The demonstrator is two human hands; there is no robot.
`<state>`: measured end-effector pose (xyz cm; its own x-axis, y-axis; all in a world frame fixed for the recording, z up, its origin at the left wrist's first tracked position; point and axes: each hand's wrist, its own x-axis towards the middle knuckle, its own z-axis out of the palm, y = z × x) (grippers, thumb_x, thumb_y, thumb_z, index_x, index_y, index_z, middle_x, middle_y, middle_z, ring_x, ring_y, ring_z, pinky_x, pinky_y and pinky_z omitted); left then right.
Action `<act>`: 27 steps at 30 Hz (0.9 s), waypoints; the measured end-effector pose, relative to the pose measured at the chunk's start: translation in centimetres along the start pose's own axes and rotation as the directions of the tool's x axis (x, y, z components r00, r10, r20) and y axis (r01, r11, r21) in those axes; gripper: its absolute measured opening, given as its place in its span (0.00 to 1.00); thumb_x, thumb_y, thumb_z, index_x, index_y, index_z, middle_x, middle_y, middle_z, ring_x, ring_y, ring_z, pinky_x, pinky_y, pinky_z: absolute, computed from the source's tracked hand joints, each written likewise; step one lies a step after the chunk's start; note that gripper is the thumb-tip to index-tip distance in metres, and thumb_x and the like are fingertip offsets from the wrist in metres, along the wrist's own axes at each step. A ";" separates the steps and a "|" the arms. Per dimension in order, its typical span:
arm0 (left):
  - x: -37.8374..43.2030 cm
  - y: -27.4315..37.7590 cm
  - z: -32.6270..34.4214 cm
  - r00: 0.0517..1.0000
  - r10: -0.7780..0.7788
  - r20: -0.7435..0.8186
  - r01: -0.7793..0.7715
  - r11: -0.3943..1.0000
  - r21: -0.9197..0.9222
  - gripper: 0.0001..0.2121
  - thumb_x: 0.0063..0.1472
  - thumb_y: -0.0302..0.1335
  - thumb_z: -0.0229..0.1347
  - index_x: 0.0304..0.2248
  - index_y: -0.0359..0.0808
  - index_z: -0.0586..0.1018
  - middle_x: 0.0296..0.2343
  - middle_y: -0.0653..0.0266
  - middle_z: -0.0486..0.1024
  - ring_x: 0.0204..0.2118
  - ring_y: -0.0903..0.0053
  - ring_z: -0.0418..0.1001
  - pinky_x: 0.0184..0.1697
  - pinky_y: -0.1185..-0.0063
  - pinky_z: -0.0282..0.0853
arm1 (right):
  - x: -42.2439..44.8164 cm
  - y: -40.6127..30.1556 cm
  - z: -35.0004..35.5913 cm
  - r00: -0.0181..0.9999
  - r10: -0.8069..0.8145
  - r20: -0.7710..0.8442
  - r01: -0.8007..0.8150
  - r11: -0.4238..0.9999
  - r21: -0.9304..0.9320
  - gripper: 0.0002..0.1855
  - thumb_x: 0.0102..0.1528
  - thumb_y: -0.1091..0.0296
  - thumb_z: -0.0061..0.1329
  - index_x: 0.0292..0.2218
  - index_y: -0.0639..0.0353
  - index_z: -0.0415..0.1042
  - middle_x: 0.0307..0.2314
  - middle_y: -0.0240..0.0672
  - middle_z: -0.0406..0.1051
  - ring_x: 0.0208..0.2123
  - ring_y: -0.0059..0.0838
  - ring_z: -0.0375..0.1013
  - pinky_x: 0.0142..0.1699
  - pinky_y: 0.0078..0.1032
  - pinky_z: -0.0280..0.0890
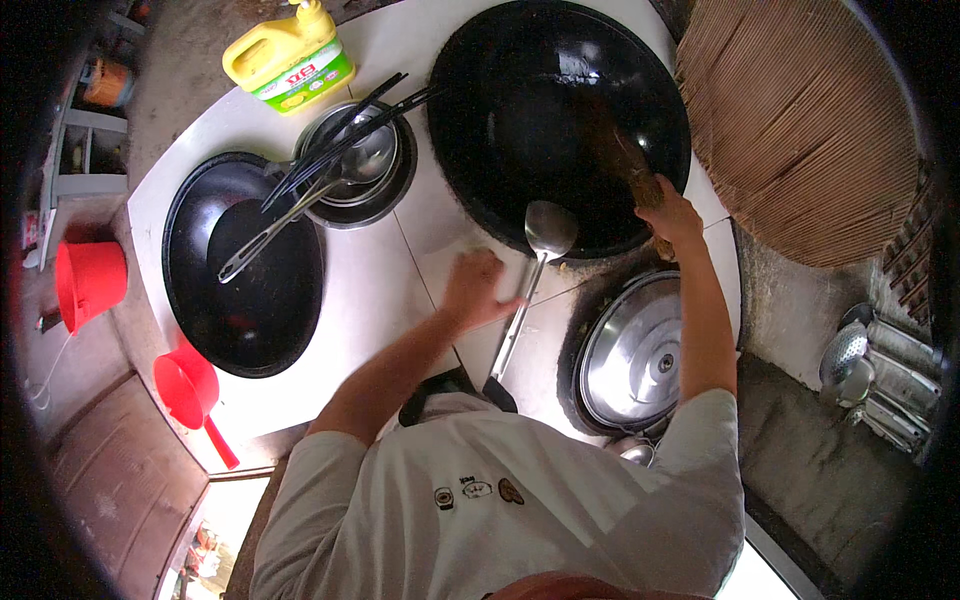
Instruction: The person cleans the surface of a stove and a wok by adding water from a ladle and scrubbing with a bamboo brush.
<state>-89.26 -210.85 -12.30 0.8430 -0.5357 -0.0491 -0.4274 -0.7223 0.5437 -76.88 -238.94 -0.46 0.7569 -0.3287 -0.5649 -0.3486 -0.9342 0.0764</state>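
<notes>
My right hand [674,215] grips a brown brush or whisk [634,165] by its lower end; its far end reaches into the large black wok [517,150] set in the white tiled counter. Resting at the wok's near rim is a metal spatula [551,227], its handle slanting towards me. My left hand [480,289] hangs over the tiles just left of that handle, thumb pointing to it, fingers curled. It seems to hold nothing; whether it touches the handle I cannot tell. A round metal lid [630,360] lies below the wok, partly hidden by my right forearm.
On the left stand a smaller black wok [247,300] and stacked metal bowls [405,169] bearing black chopsticks [360,124] and a ladle [262,244]. Behind is a yellow detergent jug [289,56]. A red dipper [187,386] sits at the left edge; a large ribbed round cover [795,127] leans right.
</notes>
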 end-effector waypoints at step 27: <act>-28.2 -3.8 -13.9 0.531 -0.697 0.482 0.506 -0.195 -0.840 0.11 0.57 0.27 0.39 0.39 0.33 0.65 0.16 0.64 0.66 0.13 0.78 0.64 0.15 0.79 0.63 | -1.6 -4.7 6.4 0.860 -0.218 0.461 -0.028 0.883 0.469 0.31 0.39 0.56 0.53 0.43 0.61 0.63 0.38 0.42 0.65 0.40 0.34 0.64 0.44 0.29 0.59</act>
<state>-106.82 -186.91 -1.36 0.5883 0.0081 -0.8086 0.7845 0.2367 0.5732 -79.97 -233.14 -5.18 0.4725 -0.0150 -0.8812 -0.5878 -0.7503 -0.3024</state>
